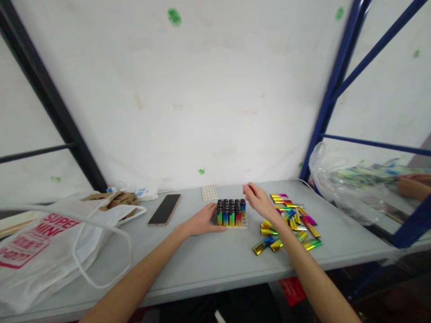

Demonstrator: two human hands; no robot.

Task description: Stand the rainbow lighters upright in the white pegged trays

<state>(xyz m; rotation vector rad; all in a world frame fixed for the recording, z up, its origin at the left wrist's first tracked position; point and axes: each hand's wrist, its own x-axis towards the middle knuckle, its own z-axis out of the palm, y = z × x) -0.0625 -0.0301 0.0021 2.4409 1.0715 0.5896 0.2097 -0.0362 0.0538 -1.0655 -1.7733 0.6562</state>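
Black-topped lighters (pixel 229 211) with shiny multicoloured bodies stand upright in close rows in a small white holder (pixel 244 223) on the table. My left hand (pixel 206 219) grips the left side of this block, thumb behind and fingers in front. Just above and right of the rows, my right hand (pixel 255 197) is raised with its fingers pinched together. A small dark reddish bit shows at the fingertips, too small to name. Below and right of that hand lies a loose pile of shiny, flat multicoloured pieces (pixel 292 217), partly hidden by my right forearm.
A second white holder with a grid of holes (pixel 209 193) lies behind. To the left are a phone (pixel 164 209) and a white plastic bag (pixel 67 233) with cardboard. Blue shelf posts (pixel 332 94) and a clear plastic bag (pixel 346 184) stand right. Another person's hand (pixel 415 186) shows beyond.
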